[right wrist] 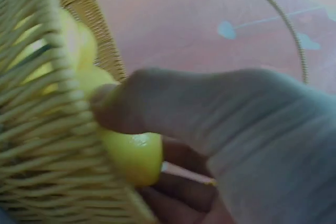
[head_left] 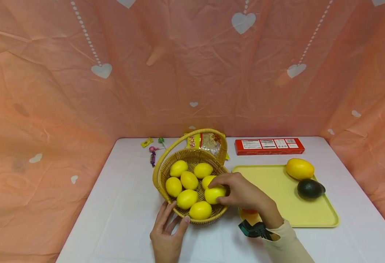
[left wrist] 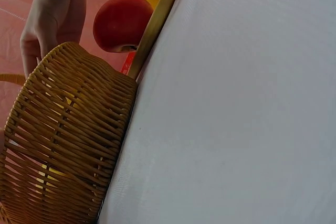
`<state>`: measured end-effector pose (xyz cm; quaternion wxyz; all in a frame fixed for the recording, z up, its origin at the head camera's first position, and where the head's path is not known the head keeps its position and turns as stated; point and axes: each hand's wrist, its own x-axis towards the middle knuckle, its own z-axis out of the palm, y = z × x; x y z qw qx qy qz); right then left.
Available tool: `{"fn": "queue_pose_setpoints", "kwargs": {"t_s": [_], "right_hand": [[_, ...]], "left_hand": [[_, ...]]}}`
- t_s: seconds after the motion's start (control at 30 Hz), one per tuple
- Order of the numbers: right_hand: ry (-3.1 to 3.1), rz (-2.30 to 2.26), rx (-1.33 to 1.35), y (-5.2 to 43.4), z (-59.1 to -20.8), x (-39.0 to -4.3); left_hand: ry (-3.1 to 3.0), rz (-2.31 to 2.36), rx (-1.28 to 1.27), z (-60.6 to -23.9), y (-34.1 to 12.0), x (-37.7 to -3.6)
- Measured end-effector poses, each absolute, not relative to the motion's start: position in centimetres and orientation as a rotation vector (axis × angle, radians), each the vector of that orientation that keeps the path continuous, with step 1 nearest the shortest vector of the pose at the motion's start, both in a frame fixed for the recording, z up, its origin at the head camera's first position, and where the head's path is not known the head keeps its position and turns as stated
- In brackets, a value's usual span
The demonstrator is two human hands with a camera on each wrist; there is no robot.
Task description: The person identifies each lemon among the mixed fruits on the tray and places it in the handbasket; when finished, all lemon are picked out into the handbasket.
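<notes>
A wicker basket [head_left: 161,175] with a hoop handle stands on the white table and holds several yellow lemons. My right hand [head_left: 241,191] reaches over the basket's right rim and curls its fingers and thumb round one lemon [head_left: 213,194]; the right wrist view shows that lemon [right wrist: 131,153] pinched beside the weave [right wrist: 37,145]. My left hand [head_left: 167,233] lies on the table at the basket's near side, fingers straight, thumb by the rim. In the left wrist view the basket wall [left wrist: 68,156] fills the left.
A yellow tray [head_left: 278,190] right of the basket carries a yellow mango [head_left: 299,168], a dark avocado [head_left: 310,189] and a red fruit [left wrist: 122,23], partly hidden by my wrist. A red box [head_left: 269,145], a snack packet [head_left: 205,140] and sweets [head_left: 153,149] lie behind.
</notes>
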<state>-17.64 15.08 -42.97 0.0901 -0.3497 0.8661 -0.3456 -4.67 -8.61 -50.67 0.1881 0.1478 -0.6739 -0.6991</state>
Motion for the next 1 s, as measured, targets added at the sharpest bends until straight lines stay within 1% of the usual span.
{"fn": "queue_pose_setpoints", "kwargs": {"t_s": [0.17,0.33,0.47,0.57,0.7,0.83,1.0], "right_hand": [[2.591,-1.048,-1.028,14.8,-43.2,-17.7],[2.675,-1.145,-1.011,16.1,-42.6,-17.6],[2.763,-1.221,-0.926,18.2,-41.7,-17.4],[2.866,-1.25,-0.836,20.1,-40.7,-17.2],[3.116,-1.201,-0.825,22.6,-38.7,-17.2],[3.379,-1.1,-0.935,24.7,-35.6,-17.6],[3.618,-0.966,-1.076,26.4,-31.3,-18.2]], "left_hand": [[-1.901,-1.975,0.432,-50.6,-8.5,-4.6],[-1.902,-1.98,0.41,-50.6,-8.6,-4.5],[-1.883,-1.902,0.307,-50.1,-9.7,-4.4],[-1.874,-1.761,0.177,-48.7,-11.9,-4.9],[-1.873,-1.51,-0.025,-44.9,-16.8,-7.3],[-1.825,-1.16,-0.17,-39.0,-21.4,-10.3],[-1.773,-0.721,-0.221,-31.1,-24.0,-12.6]]}}
